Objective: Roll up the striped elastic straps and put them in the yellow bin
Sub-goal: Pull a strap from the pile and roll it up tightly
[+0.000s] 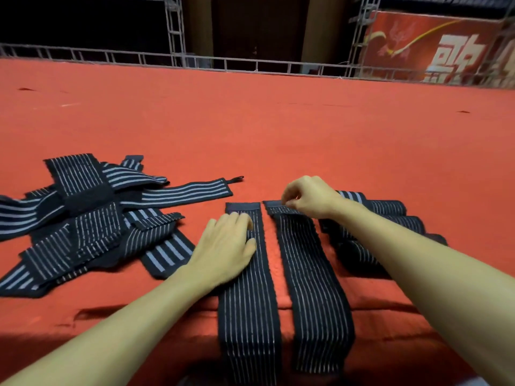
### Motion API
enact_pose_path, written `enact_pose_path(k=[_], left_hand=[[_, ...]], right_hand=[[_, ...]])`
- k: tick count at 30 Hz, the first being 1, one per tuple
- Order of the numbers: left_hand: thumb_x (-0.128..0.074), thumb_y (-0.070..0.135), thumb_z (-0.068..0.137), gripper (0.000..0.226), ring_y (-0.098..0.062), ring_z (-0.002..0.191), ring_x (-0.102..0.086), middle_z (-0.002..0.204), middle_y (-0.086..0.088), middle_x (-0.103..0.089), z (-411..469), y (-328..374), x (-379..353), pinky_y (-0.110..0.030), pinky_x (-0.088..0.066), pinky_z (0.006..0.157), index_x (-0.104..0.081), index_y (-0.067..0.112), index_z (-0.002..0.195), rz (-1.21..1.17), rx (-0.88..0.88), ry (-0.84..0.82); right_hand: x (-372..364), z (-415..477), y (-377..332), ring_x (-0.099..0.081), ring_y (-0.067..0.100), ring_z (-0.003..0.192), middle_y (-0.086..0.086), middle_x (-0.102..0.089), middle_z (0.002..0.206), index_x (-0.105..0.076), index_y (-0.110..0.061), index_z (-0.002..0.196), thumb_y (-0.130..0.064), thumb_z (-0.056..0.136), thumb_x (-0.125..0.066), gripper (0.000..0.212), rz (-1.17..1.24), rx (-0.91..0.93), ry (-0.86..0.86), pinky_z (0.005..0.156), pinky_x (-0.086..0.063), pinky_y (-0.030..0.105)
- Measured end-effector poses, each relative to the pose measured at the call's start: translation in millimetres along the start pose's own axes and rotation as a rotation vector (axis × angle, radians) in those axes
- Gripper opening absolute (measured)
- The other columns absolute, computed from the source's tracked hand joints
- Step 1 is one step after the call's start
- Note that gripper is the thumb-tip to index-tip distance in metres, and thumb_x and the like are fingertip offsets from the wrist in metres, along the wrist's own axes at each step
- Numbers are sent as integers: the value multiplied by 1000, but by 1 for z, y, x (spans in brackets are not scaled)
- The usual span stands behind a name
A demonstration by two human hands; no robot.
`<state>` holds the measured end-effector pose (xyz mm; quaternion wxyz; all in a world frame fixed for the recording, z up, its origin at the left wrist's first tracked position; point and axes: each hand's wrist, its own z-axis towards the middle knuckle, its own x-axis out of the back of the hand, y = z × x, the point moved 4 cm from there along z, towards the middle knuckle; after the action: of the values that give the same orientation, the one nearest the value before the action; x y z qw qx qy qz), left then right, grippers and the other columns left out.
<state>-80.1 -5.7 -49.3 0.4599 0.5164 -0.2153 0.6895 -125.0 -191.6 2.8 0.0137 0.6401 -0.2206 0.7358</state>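
Observation:
Two black straps with thin white stripes lie flat side by side on the red cloth, their near ends hanging over the front edge. My left hand (225, 247) rests flat on the left strap (250, 310), near its far end. My right hand (308, 197) pinches the far end of the right strap (309, 274) between thumb and fingertips. A loose heap of unrolled striped straps (86, 215) lies to the left. Several rolled straps (390, 215) sit to the right, partly behind my right forearm. No yellow bin is in view.
The red cloth-covered table (250, 121) stretches far ahead. A grey metal truss rail (195, 61) runs along its far edge, with a red banner (434, 48) behind it at the right.

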Motion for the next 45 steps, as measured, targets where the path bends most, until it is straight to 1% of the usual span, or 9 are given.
enact_pose_path(k=[5,11,19,28,33,36,38,41,45], left_hand=[[-43,37,99,20,-19,108,-42,100,6,-46,10,30,-17,-39,-31,98,-52,24,111,-217,9,-267],[-36,46,99,32,-17,109,-40,112,6,-48,7,41,-35,-34,-29,97,-49,25,119,-82,33,-83],[-41,48,95,30,-14,105,-40,106,9,-50,8,38,-36,-32,-31,96,-51,27,115,-140,50,-47],[-45,64,86,46,-14,98,-45,96,11,-50,6,28,-32,-33,-39,89,-43,32,119,-445,210,-48],[-57,57,85,54,-10,102,-47,100,12,-48,3,26,-29,-34,-43,92,-35,30,125,-670,243,7],[-63,50,86,69,-9,121,-40,119,10,-42,1,27,-25,-27,-34,102,-28,23,138,-753,280,-53],[-64,49,86,77,-10,128,-35,130,7,-38,0,36,-16,-28,-30,106,-23,19,144,-851,330,-98],[-62,42,91,48,-7,114,-51,121,10,-53,1,59,14,-24,-42,88,-42,21,129,-1033,354,-102],[-59,26,95,16,-15,98,-67,101,3,-71,1,82,56,-30,-50,84,-65,17,107,-1134,311,-7]], right_hand=[[4,-15,6,-63,19,95,6,-74,96,-75,-17,92,-10,87,-60,18,9,-17,54,73,-37,19],[-2,-6,7,-59,16,91,7,-71,106,-72,-15,102,-4,90,-49,28,35,-24,-9,75,-40,20],[-43,29,9,-53,33,122,16,-56,134,-51,-9,134,-3,90,-45,45,7,-200,-109,101,-45,37],[-43,27,8,-61,35,106,13,-64,113,-67,-10,110,-10,86,-63,24,-111,-206,109,83,-49,36],[-6,0,-10,-49,27,110,1,-69,100,-72,-24,99,-36,84,-71,19,-301,-78,312,83,-28,37],[20,-19,-19,-44,18,99,-8,-61,87,-71,-26,91,-43,76,-77,24,-86,-96,376,78,-22,35],[33,-33,-27,-47,11,76,-9,-55,69,-67,-21,82,-38,78,-78,21,301,-41,370,70,-30,32],[51,-62,-45,-49,6,63,-5,-56,68,-64,-10,85,-22,92,-65,15,758,16,453,60,-40,21],[69,-85,-61,-53,5,68,-5,-60,77,-64,-10,91,-19,99,-54,15,855,-36,492,63,-44,15]])
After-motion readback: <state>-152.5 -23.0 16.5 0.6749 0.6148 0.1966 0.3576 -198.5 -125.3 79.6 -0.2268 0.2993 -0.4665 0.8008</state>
